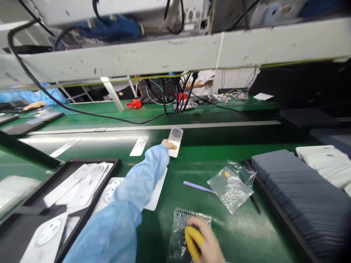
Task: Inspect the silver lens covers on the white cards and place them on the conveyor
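My left hand, its blue sleeve reaching forward across the green surface, pinches the lower left side of a white rectangular panel with a grey disc near its top. A yellow cover shows on one of its fingertips. My right hand, at the bottom centre, has curled fingers with yellow covers and is slightly blurred. It is over a clear plastic bag with a dark perforated sheet in or under it; what the fingers hold, if anything, is hidden. Another white panel lies partly behind my left sleeve.
White panels lie on the strip ahead. A black tray at left holds several more. Right of centre are a purple stick and bubble wrap. Grey sheets fill a right tray. Cables hang under a beam.
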The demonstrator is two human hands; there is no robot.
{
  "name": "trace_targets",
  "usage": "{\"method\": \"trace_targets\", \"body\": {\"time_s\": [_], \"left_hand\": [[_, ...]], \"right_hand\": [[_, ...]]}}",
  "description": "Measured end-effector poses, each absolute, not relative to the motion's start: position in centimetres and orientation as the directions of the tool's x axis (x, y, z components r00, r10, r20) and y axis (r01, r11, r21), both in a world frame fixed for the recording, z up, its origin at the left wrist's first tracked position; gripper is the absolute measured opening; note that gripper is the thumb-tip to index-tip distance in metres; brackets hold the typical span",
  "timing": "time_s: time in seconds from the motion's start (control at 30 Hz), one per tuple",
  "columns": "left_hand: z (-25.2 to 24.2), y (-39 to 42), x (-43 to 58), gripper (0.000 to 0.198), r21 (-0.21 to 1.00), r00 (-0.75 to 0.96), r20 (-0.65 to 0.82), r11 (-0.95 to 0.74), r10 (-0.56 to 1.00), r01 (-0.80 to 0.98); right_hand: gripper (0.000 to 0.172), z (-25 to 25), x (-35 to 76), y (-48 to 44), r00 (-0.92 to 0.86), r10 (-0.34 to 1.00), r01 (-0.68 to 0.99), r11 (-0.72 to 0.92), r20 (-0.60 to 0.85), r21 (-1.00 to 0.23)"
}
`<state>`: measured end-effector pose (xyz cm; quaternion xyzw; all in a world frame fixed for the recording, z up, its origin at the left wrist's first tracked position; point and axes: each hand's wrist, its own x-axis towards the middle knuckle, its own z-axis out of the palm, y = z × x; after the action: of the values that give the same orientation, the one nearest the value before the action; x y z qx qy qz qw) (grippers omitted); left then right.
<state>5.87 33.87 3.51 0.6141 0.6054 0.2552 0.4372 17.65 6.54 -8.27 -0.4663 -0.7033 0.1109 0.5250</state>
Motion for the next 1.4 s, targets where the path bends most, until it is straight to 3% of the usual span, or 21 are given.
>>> {"method": "trace_targets", "body": {"time_s": [0.1, 0.17, 0.23, 0.33, 0.63, 0.83, 0.97, 1.07, 1.2, 1.4], "left_hand": [[2.3, 26.7, 3.2, 0.028, 0.855, 0.270, -0.436, 0.301, 0.859, 0.421], [1.4, 20.2, 1.8, 0.036, 0.851, 0.333, -0.505, 0.393, 0.797, 0.348], [0.9, 14.0, 0.9, 0.052, 0.875, 0.368, -0.483, 0.450, 0.794, 0.177], [0.6, 7.6, 0.7, 0.057, 0.891, 0.390, -0.430, 0.452, 0.814, 0.038], [-0.7, 3.0, 1.2, 0.047, 0.931, 0.199, -0.350, 0.316, 0.915, 0.184], [-1.1, 1.9, 0.9, 0.046, 0.931, 0.212, -0.327, 0.274, 0.921, 0.243], [-1.2, 1.4, 0.8, 0.031, 0.923, 0.242, -0.250, 0.156, 0.937, 0.352], [-1.4, 1.2, 0.6, 0.023, 0.926, 0.264, -0.176, 0.068, 0.948, 0.370], [-1.6, 1.3, 0.5, 0.033, 0.934, 0.243, -0.088, -0.005, 0.966, 0.357], [-1.3, 1.4, 0.6, 0.028, 0.952, 0.251, -0.038, -0.041, 0.967, 0.302]], "right_hand": [[0.026, -6.3, 19.1, 7.2, 0.011, 0.753, 0.596, 0.523, 0.658, -0.609], [0.024, -5.0, 19.7, 7.6, 0.055, 0.768, 0.619, 0.476, 0.639, -0.625], [0.028, -4.1, 19.8, 7.6, 0.051, 0.749, 0.646, 0.480, 0.661, -0.593], [0.034, -3.7, 19.2, 6.7, -0.023, 0.723, 0.675, 0.521, 0.691, -0.522], [0.043, -4.2, 18.0, 4.0, -0.125, 0.747, 0.648, 0.560, 0.653, -0.517], [0.041, -3.7, 18.0, 3.8, -0.058, 0.796, 0.647, 0.490, 0.603, -0.584], [0.040, -3.1, 18.2, 3.8, -0.114, 0.828, 0.614, 0.493, 0.550, -0.616], [0.043, -2.6, 18.2, 3.9, -0.185, 0.797, 0.641, 0.541, 0.575, -0.544], [0.039, -1.8, 17.8, 4.1, -0.317, 0.719, 0.666, 0.633, 0.619, -0.395], [0.046, -1.7, 17.1, 3.6, -0.269, 0.752, 0.678, 0.592, 0.602, -0.436]]}}
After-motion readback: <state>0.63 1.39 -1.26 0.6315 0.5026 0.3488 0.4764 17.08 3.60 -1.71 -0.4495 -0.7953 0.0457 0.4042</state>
